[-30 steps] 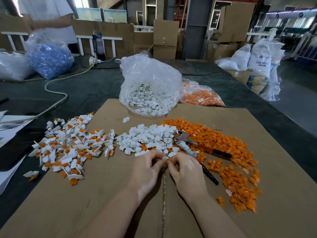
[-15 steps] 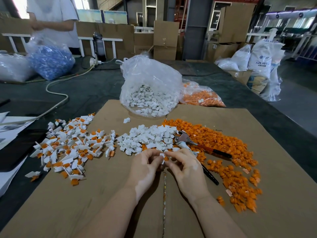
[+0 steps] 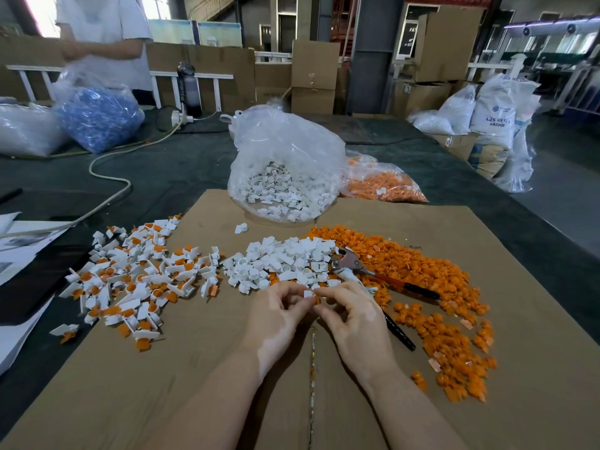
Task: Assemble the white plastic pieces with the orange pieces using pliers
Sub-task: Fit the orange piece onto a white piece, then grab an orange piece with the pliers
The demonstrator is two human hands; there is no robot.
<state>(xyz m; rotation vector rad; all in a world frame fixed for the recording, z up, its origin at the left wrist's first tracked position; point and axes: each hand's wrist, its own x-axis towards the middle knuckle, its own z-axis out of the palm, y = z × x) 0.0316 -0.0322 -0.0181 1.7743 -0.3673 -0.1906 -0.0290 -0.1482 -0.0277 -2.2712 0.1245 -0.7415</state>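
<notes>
My left hand (image 3: 276,316) and my right hand (image 3: 350,319) meet fingertip to fingertip over the cardboard sheet (image 3: 194,384). Between them they pinch a small white piece (image 3: 307,293) with a bit of an orange piece (image 3: 317,300) against it. Just beyond my hands lies a heap of loose white pieces (image 3: 285,258). A wide spread of loose orange pieces (image 3: 422,274) lies to the right. The pliers (image 3: 354,266) lie on the sheet between those heaps, with black and red handles running toward the right. Assembled white-and-orange pieces (image 3: 136,277) are piled at the left.
A clear bag of white pieces (image 3: 282,177) and a bag of orange pieces (image 3: 383,183) stand at the sheet's far edge. A person handles a bag of blue parts (image 3: 97,118) at the far left. A pale cable (image 3: 107,177) crosses the dark table; papers (image 3: 19,251) lie at the left edge.
My fingertips have lifted slightly off the cardboard and opened up, so the white piece with orange against it now shows between them. The person at the back has shifted behind the blue bag.
</notes>
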